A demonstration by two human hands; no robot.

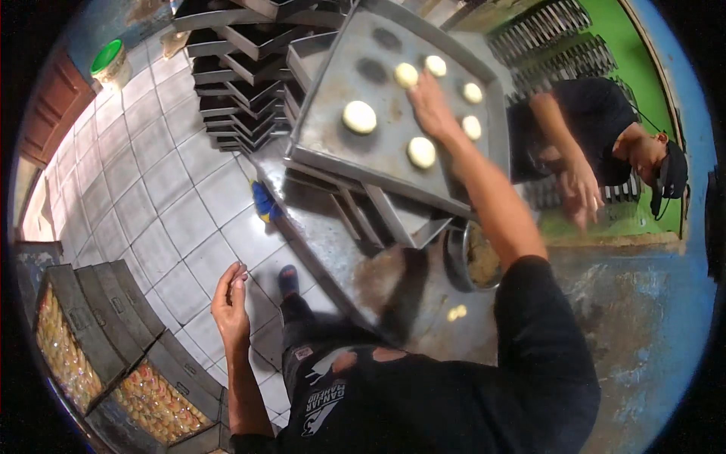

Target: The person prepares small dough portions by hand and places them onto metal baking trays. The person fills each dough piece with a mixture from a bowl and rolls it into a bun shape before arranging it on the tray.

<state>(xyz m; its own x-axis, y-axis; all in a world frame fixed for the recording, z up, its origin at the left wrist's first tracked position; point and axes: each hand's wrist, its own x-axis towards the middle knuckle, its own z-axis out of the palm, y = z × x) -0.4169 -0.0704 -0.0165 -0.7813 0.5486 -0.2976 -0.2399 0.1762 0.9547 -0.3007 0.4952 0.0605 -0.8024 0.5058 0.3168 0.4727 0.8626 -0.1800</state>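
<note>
A metal baking tray (325,140) rests tilted on a pile of other trays. Several pale round dough balls (359,117) sit on it, spaced apart; some look wider and flatter. My right hand (434,110) reaches over the tray with fingers stretched out. Its fingertips touch or nearly touch a dough ball (406,75), right beside a second one near the tray's far edge. Away from the tray, my left hand (232,306) is raised over the floor. Its thumb and fingertips are pinched together; anything between them is too small to make out.
Stacked metal trays (238,83) stand far left of the worktable (378,284). A round metal pan (470,257) and small dough pieces (457,312) are near my right arm. Another person (582,136) works on the right. Boxes of packed food (155,401) sit lower left.
</note>
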